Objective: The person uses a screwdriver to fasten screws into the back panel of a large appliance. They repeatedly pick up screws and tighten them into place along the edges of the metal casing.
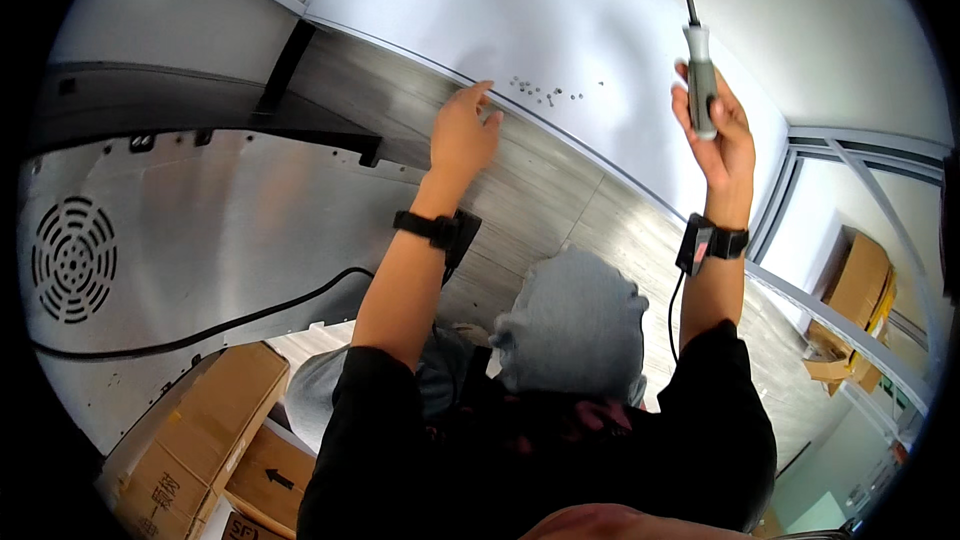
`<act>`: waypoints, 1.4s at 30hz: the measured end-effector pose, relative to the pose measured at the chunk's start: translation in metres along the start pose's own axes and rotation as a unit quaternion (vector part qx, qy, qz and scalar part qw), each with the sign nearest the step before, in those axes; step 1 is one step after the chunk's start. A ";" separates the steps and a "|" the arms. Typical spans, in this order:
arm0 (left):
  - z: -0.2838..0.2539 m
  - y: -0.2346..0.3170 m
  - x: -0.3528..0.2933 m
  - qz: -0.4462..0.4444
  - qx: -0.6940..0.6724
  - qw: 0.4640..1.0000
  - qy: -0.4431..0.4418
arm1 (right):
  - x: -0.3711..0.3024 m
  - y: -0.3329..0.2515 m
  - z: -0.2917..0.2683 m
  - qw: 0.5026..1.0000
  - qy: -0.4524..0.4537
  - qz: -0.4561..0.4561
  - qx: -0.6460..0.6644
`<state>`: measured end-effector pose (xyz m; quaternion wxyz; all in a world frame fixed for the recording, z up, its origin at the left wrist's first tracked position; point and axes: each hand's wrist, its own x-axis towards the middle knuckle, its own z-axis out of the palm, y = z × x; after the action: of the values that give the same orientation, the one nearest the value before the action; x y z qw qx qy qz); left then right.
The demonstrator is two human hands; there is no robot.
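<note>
My right hand [722,130] is wrapped round the grey handle of a screwdriver [702,80]. Its dark shaft points up and away from me, and the tip reaches the top rim of the picture. At the near edge of a white tabletop is my left hand [466,137], with the thumb apart from the loosely curved fingers and nothing visible between them. Just to the right of those fingertips, several small screws [540,92] lie scattered on the white tabletop [440,25]. Both wrists wear black straps with small boxes.
On my left stands a large metal panel [240,210] with a round slotted vent and a black cable [210,342] across it. Cardboard boxes [200,430] stand at lower left. At right, another carton [858,280] sits beyond a metal frame [830,315].
</note>
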<state>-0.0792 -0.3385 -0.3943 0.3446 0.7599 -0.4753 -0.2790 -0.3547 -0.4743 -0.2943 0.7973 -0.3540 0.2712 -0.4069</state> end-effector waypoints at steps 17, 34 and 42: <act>0.087 -0.069 0.061 0.044 0.050 0.986 0.150 | -0.082 0.064 -0.109 0.991 0.127 0.022 -0.044; -0.043 -0.002 -0.020 -0.213 -0.662 0.715 0.066 | 0.008 0.064 0.019 0.940 -0.115 0.087 -0.310; -0.095 0.000 -0.064 -0.122 -0.762 0.629 0.096 | 0.022 0.076 0.081 0.880 -0.257 0.044 -0.397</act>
<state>-0.0333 -0.2552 -0.3303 0.8076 0.2997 0.0393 -0.5065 -0.2503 -0.4331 -0.3080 0.6487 -0.7206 0.2112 -0.1241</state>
